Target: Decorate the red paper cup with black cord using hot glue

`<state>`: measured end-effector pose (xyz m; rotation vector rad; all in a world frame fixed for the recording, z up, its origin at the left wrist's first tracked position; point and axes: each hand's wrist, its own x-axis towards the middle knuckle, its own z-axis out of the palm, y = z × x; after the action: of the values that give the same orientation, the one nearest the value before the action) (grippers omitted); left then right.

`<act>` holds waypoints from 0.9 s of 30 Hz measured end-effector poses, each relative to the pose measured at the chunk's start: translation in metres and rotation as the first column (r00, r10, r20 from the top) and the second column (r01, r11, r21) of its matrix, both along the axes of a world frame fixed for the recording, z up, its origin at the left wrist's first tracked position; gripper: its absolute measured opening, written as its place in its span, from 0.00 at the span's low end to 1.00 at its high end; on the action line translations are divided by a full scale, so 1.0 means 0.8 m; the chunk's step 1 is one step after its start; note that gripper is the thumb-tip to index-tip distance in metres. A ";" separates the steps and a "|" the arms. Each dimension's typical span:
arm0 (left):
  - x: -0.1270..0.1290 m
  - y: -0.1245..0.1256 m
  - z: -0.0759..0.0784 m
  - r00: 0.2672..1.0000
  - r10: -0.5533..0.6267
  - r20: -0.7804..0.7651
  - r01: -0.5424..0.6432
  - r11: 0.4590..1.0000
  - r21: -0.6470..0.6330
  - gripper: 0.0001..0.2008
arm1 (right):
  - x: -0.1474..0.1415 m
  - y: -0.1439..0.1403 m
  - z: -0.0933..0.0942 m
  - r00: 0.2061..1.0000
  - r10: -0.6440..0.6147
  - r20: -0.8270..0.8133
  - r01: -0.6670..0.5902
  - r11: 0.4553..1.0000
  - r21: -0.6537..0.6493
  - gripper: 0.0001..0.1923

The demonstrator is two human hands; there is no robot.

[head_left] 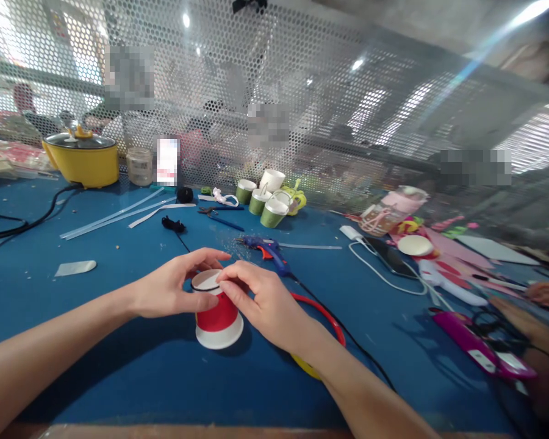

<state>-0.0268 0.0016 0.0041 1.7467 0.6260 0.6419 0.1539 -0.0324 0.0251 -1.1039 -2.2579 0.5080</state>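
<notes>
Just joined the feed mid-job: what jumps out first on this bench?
Both hands meet at the centre: the left hand and right hand pinch the top of an upside-down red and white paper cup standing on the blue table. Just behind it lies a blue glue gun. Farther back stand a cluster of green cups, and a yellow pot at the far left.

My right hand [260, 299] covered much of the red ring [322, 317] behind it, and my wrist hid the yellow thing [304, 364] under it, so I couldn't tell what that was. Behind the mesh screen [329, 103], blurred patches masked whatever stood there. Far right, someone's hand [548, 293] was cut off by the edge.
</notes>
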 end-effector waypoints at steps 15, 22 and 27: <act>0.003 -0.004 0.002 0.999 0.052 0.013 -0.051 0.996 -0.071 0.20 | -0.005 -0.005 0.001 0.999 -0.019 0.032 0.017 0.998 0.064 0.06; 0.000 -0.004 0.007 0.999 0.054 0.010 -0.053 0.997 -0.064 0.20 | -0.005 -0.005 -0.001 1.000 -0.007 0.018 0.006 0.998 0.064 0.06; -0.002 -0.002 0.014 1.000 0.008 0.027 -0.004 0.991 -0.135 0.19 | -0.005 -0.005 0.000 1.000 -0.002 0.017 0.001 0.998 0.055 0.06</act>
<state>-0.0287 0.0001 0.0149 1.6085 0.6411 0.6134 0.1497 -0.0367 0.0251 -1.0866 -2.2714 0.4350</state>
